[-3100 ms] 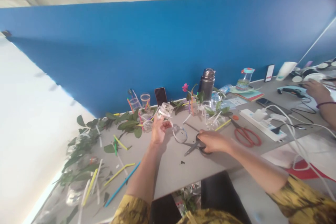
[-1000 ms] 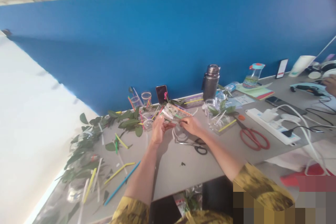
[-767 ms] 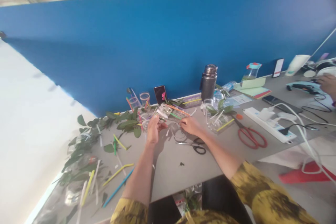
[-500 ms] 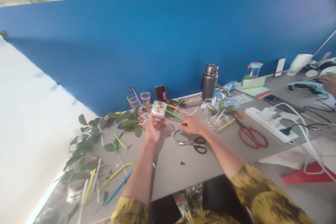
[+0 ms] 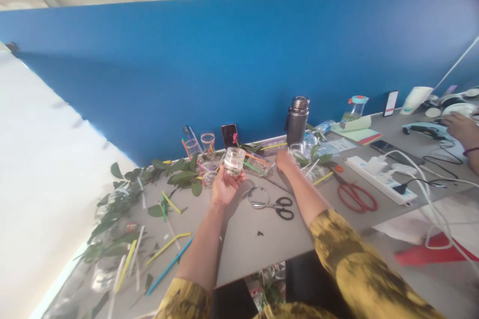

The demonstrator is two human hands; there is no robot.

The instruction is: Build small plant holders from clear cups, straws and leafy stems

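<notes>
My left hand [image 5: 224, 185] is raised above the grey table [image 5: 243, 239] with its fingers wrapped round a small clear plastic cup [image 5: 234, 161] holding green bits. My right hand [image 5: 285, 160] reaches farther back toward the clear cups with leaves and straws [image 5: 310, 155]; its fingers are hidden behind the back of the hand. Black scissors [image 5: 281, 207] lie on the table between my arms, next to a clear ring [image 5: 257, 197]. Coloured straws in a clear packet [image 5: 256, 162] lie just behind the cup.
Leafy branches [image 5: 175, 175] and loose straws [image 5: 170, 244] cover the left of the table. A metal flask [image 5: 296, 120], a phone [image 5: 228, 135], red scissors [image 5: 350, 192] and a power strip [image 5: 379, 177] stand to the right. Another person's hand [image 5: 461, 128] works at the far right.
My right hand let go of the scissors, handled the straw packet with the left, then reached back to the leaf cups. My left hand kept the clear cup and turned it upright.
</notes>
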